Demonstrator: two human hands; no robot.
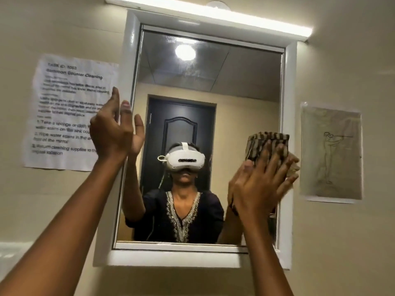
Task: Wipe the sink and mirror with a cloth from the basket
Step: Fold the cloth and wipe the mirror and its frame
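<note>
A white-framed mirror (224, 86) hangs on the wall straight ahead and reflects a person wearing a white headset. My right hand (263, 180) presses a folded brown striped cloth (267, 144) flat against the glass at the mirror's right edge, fingers spread over it. My left hand (113, 129) is raised at the mirror's left frame, fingers apart and holding nothing. The sink and the basket are out of view.
A printed task sheet (68, 107) is taped to the wall left of the mirror, partly behind my left hand. A line drawing on paper (331, 152) hangs to the right. A bright strip light (213, 14) runs above the frame.
</note>
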